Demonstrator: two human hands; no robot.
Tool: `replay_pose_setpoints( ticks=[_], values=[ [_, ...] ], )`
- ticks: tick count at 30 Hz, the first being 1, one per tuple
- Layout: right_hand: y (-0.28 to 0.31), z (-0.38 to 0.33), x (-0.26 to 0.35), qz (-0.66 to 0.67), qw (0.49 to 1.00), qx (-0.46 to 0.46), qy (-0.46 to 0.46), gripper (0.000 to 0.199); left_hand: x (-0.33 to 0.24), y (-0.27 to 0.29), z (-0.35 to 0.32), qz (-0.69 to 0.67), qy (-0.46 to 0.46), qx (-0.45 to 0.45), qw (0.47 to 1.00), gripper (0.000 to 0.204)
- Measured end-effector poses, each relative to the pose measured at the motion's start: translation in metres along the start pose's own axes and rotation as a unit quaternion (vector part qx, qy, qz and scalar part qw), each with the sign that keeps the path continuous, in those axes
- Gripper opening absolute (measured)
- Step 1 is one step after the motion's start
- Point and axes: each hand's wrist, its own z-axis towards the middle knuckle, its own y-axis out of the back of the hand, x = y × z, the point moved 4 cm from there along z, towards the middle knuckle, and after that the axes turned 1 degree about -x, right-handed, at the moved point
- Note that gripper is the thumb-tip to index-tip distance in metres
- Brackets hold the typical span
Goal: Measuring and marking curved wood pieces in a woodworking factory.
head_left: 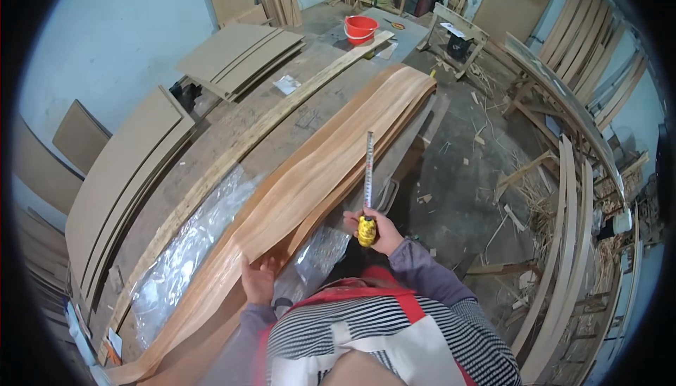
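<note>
Long, thin sheets of reddish-brown wood veneer [310,175] lie in a wavy stack running diagonally across a workbench. My left hand [258,282] is at the near edge of the stack, thumb and curled fingers around the edge of an upper sheet, which bends up there. In my right hand [386,237] is a yellow tape measure [367,232], with its metal blade [369,171] drawn out and pointing away from me. The blade hangs just right of the veneer's edge. Part of the right fingers is hidden behind the tape case.
Clear plastic film [201,256] lies beside the veneer, with a long rough board [260,132] beyond it. Stacked panels [127,182] stand at left. A red bucket [361,29] is at the far end. Long strips [556,259] and wood scraps line the right side.
</note>
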Motion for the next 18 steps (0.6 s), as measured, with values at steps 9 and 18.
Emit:
replay_pose_setpoints(
  ticks=[9,18],
  values=[
    [0.028,0.145,0.153,-0.003,0.995,0.045,-0.094,0.024,0.017,-0.088,0.045,-0.162,-0.092,0.016,0.982,0.038],
    [0.067,0.191,0.353,-0.113,0.990,0.024,-0.086,0.023,-0.058,-0.074,0.052,-0.037,-0.260,0.000,0.965,0.042]
  ],
)
